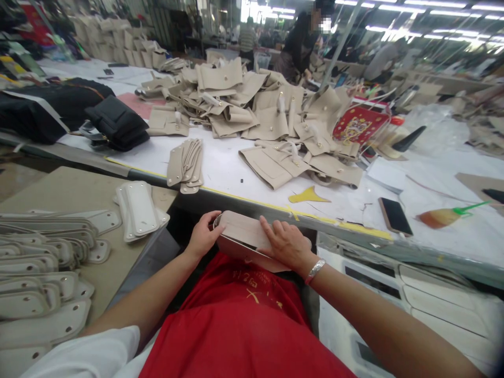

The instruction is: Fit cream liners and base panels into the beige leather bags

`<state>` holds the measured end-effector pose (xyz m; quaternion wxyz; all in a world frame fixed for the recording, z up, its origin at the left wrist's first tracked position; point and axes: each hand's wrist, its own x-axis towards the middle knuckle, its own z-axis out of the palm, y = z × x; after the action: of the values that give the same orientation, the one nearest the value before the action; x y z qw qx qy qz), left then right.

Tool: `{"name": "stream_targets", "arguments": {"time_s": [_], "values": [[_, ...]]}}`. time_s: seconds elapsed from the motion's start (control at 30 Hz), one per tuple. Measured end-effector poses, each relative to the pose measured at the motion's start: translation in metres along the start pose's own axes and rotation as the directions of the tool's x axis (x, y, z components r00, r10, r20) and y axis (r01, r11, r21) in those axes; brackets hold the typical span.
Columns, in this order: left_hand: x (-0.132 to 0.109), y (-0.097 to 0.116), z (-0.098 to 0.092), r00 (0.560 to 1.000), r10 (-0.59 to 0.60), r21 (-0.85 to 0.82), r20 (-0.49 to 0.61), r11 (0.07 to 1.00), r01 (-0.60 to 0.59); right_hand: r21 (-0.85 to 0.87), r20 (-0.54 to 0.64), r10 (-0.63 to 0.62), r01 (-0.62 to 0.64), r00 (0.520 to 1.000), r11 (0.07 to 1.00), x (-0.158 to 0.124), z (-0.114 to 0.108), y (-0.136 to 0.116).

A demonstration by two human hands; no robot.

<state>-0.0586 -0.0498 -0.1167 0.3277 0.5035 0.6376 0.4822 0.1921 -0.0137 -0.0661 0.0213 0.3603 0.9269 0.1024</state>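
Above my lap, close to the table edge, is a beige leather bag piece [242, 227] with a rounded strip on top and a side panel below it. My left hand [205, 234] grips its left end, thumb on top and fingers at the rounded end. Across the right part lies my right hand [286, 242], its fingers bent over the strip and pressing on it, wrist in a silver bracelet. The piece's underside and right end are partly hidden by my hand and the red apron [244, 325].
Beige bag parts [271, 110] are heaped on the white table [220, 163], near a small stack of strips [187, 163]. Riveted pale panels [139, 207] lie on the left board. A phone [396, 216] and glue bottle [443, 216] lie right. A person [297, 42] stands beyond.
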Motion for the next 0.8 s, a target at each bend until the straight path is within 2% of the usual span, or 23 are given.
{"name": "stream_targets", "arguments": {"time_s": [0.07,0.23,0.3,0.37,0.43,0.5,0.53,0.6,0.67,0.73,0.77,0.8], "values": [[0.004,-0.002,0.003,1.0,0.013,0.11,0.024,0.994,-0.015,0.003,0.032,0.016,-0.016,0.999,1.0,0.001,-0.001,0.001],[0.014,-0.003,0.004,0.998,0.025,0.306,0.064,0.951,-0.043,0.024,0.116,-0.061,0.059,0.991,0.998,0.005,-0.003,-0.001],[0.015,0.0,0.003,0.993,0.089,0.391,0.08,0.913,-0.113,0.025,0.145,-0.086,0.083,0.986,0.996,0.01,-0.003,-0.004],[0.013,0.006,0.002,0.97,0.229,0.472,0.087,0.847,-0.243,0.025,0.187,-0.095,0.092,0.978,0.995,0.017,-0.003,-0.007],[0.008,0.014,0.005,0.909,0.388,0.492,0.152,0.768,-0.41,0.043,0.233,-0.095,0.088,0.968,0.995,0.025,-0.004,-0.01],[0.001,0.023,0.013,0.81,0.478,0.427,0.34,0.689,-0.586,0.092,0.27,-0.086,0.063,0.959,0.994,0.033,-0.006,-0.013],[-0.002,0.027,0.017,0.743,0.483,0.379,0.464,0.649,-0.659,0.125,0.284,-0.075,0.041,0.956,0.991,0.036,-0.008,-0.013],[-0.006,0.035,0.026,0.605,0.419,0.318,0.677,0.575,-0.754,0.206,0.324,-0.039,-0.03,0.945,0.978,0.042,-0.014,-0.008],[-0.007,0.04,0.032,0.517,0.324,0.315,0.792,0.508,-0.801,0.327,0.393,0.002,-0.142,0.92,0.934,0.043,-0.019,0.007],[-0.005,0.041,0.035,0.468,0.266,0.321,0.843,0.449,-0.834,0.5,0.492,0.05,-0.329,0.869,0.801,0.032,-0.022,0.033],[-0.003,0.04,0.035,0.448,0.251,0.319,0.858,0.422,-0.848,0.584,0.561,0.074,-0.457,0.825,0.671,0.022,-0.022,0.048],[-0.001,0.039,0.036,0.431,0.245,0.316,0.869,0.397,-0.862,0.637,0.642,0.079,-0.589,0.762,0.497,0.009,-0.02,0.063]]}}
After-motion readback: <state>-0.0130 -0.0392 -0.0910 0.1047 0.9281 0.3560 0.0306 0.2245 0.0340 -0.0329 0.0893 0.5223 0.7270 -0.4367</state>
